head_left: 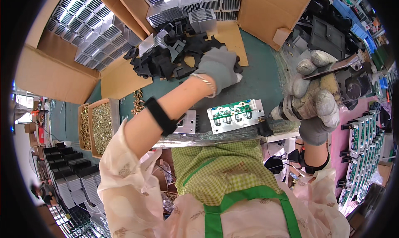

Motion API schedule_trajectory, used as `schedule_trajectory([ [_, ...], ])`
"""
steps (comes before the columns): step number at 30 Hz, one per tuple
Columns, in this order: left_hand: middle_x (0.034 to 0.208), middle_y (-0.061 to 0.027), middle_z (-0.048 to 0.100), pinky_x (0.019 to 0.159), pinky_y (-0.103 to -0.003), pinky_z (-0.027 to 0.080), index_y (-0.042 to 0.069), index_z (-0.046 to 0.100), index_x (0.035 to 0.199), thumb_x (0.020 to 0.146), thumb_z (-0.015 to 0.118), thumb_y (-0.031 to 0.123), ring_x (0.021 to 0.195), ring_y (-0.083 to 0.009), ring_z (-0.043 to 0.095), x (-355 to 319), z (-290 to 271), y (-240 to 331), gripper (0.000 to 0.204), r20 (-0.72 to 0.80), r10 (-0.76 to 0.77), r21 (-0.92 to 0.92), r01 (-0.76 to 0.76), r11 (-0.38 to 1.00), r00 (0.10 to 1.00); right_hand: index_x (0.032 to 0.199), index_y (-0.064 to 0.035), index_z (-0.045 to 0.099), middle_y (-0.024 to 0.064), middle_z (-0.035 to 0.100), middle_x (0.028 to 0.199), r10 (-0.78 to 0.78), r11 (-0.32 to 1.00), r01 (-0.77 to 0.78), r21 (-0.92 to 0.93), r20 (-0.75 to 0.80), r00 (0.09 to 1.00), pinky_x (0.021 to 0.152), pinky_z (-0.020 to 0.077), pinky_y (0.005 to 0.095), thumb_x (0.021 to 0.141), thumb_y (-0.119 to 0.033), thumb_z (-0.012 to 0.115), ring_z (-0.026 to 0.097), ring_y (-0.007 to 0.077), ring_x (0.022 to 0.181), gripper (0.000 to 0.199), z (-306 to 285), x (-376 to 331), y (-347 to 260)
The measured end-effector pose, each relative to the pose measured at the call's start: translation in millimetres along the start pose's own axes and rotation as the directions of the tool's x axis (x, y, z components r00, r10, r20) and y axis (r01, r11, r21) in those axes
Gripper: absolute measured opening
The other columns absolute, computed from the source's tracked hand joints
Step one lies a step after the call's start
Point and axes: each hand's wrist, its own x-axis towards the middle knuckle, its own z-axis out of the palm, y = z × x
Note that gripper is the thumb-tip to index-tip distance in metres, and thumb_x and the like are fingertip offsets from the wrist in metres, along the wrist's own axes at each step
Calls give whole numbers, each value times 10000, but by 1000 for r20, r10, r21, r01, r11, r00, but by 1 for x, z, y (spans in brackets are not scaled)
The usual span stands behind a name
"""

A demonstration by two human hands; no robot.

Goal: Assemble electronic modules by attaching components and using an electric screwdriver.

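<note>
My left hand (218, 67), in a grey glove, reaches over the worktop at the right edge of a pile of black plastic pieces (160, 63). Its fingers are curled, and a dark piece (238, 66) shows at their tips, mostly hidden. At the right, my right hand (311, 90), gloved with pale worn fingertips, wraps around a bulky power tool (353, 86) with a black end and a taped tan body. Between the hands, near the front edge, lies a metal heat sink (222, 129) carrying a green circuit board (232, 110). A black piece (264, 127) sits at its right corner.
Another heat sink (189, 123) lies partly behind my left forearm. Divided box (96, 154) holds small brass-coloured hardware; loose screws (138, 100) lie nearby. Cardboard cartons (54, 78) of finned heat sinks stand at the back. Several board assemblies (361, 150) stand on pink material at right.
</note>
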Motion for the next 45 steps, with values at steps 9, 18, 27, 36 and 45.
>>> schedule_trajectory([
  [9,1259,-236,464,959,-377,459,-11,331,1352,926,480,334,1114,-301,536,-109,-3,-42,568,-31,181,-863,65,-501,983,1349,3,260,156,439,1164,-69,997,67,27,59,996,520,529,376,759,-201,698,540,217,825,764,25,20,4],
  [18,901,-77,551,657,-227,431,-9,459,1175,852,608,259,717,-106,502,-156,29,-30,445,39,115,-855,92,-511,993,1320,53,309,179,484,1113,-140,985,140,-104,3,990,577,512,313,765,-284,652,521,210,794,733,54,26,0],
  [27,1005,-71,557,687,-238,397,7,445,1245,834,645,229,757,-114,445,-198,111,15,508,275,264,-506,373,-778,924,1346,-3,257,159,435,1144,-94,995,84,61,182,979,546,482,342,842,-216,590,470,233,843,641,62,20,21],
  [36,1258,-89,508,790,-270,465,19,383,1328,906,546,165,1028,-131,509,-179,141,18,475,-14,315,-176,308,-935,949,1316,-14,313,145,473,1128,-3,996,24,-91,230,973,602,507,345,798,-190,663,521,214,852,650,74,1,31],
  [45,1221,-95,519,818,-312,479,55,435,1268,883,579,175,1010,-199,540,-174,149,21,428,31,305,-211,305,-929,952,1287,-24,370,130,510,1113,64,946,-14,-325,142,988,658,533,348,755,-165,736,572,195,861,661,76,1,46],
])
